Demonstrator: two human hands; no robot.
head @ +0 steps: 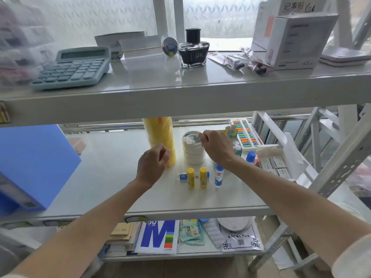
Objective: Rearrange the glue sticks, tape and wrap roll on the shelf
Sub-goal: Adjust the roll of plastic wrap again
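Observation:
A tall yellow wrap roll (160,135) stands upright on the middle shelf (100,177). My left hand (152,164) is at its base with curled fingers touching it. Beside it stand stacked white tape rolls (193,154) with small white pieces lying in the top one. My right hand (216,148) hovers over the stack's right side, fingers curled; what it pinches is hidden. In front stand two yellow glue sticks (190,177) (203,177), a white glue bottle with a blue cap (218,175), and a small blue-white item (182,176) lying flat.
A blue folder box (30,167) fills the shelf's left. An abacus (246,135), another blue-capped bottle (250,157) and a box of small packs (275,165) sit right. The upper shelf carries a calculator (74,69) and ink bottle (193,51). Paper packs lie below.

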